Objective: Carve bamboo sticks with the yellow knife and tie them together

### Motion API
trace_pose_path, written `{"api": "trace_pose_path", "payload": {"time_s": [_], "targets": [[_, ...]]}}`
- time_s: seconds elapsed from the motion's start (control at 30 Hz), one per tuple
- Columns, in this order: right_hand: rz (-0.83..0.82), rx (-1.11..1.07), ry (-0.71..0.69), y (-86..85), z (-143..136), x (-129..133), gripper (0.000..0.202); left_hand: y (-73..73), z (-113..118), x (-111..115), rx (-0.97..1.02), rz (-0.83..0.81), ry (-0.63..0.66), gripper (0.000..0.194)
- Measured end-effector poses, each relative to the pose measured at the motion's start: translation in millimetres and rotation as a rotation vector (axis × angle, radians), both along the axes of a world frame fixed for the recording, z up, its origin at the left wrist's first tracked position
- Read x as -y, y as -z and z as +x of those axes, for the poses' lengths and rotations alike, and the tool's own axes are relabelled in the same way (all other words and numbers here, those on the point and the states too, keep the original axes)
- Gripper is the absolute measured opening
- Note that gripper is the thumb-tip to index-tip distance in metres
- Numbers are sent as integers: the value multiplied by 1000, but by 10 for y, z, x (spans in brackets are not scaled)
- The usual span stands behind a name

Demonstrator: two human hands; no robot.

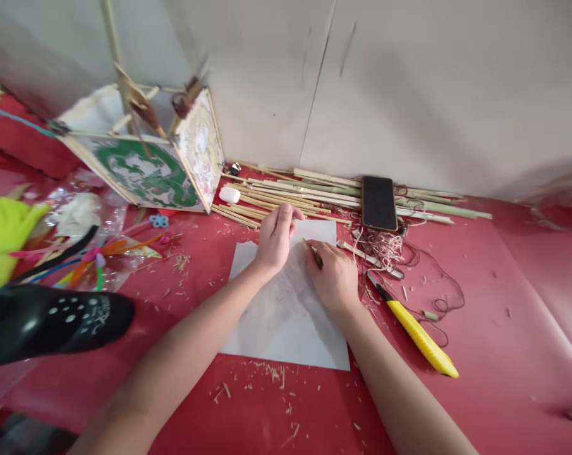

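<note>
A white sheet of paper [286, 322] lies on the red table, with faint grey marks on it. My left hand [277, 239] stands on its edge near the paper's top, the fingers curled together; whether anything is between them is hidden. On the right part of the sheet rests my right hand [333, 272], its fingers closed on a thin stick-like tool [317, 258] whose tip points up and left. Just right of that hand are a pale bamboo strip [361, 253] and a tangle of reddish string [387, 249].
Bamboo sticks [276, 197] and a black phone [379, 202] lie along the back wall. A yellow-handled knife [421, 335] is at right. A paper-sided lantern [148, 170], colourful pipe cleaners [96, 256] and a black object [58, 319] occupy the left. Shavings are scattered around.
</note>
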State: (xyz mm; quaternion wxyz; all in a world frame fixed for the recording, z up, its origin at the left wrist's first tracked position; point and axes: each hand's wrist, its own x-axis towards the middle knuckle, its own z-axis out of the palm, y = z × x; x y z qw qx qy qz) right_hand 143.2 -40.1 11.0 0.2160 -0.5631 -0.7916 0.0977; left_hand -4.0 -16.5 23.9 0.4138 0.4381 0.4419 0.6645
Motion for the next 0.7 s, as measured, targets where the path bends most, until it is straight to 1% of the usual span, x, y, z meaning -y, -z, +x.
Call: {"api": "trace_pose_path", "payload": {"time_s": [0.1,0.17,0.2,0.27,0.33,0.4,0.47,0.57,0.63,0.7], "targets": [[-31,-12,-1,-17,-2,0,31,-185,-53,215,24,-48,-13,54],[-42,-18,6,-24,0,-1,32,-227,-95,362,14,-96,3,54],[-44,-21,3,-25,2,-2,32,-217,-114,425,25,-115,3,54],[-46,-32,-14,-21,9,-5,33,-145,-144,515,78,-141,-26,54],[-39,-48,-30,-11,17,-11,33,-31,-161,553,106,-151,-87,54],[-26,-59,-36,1,25,-17,32,84,-167,549,67,-149,-115,54],[-11,-63,-45,11,32,-16,31,170,-163,523,2,-134,-118,54],[-18,-69,-126,22,38,0,30,223,-148,490,-127,-124,-109,52],[-26,-70,-209,26,39,13,29,222,-141,487,-201,-126,-104,52],[-18,-62,-247,28,37,21,28,211,-138,496,-226,-124,-106,52]]}}
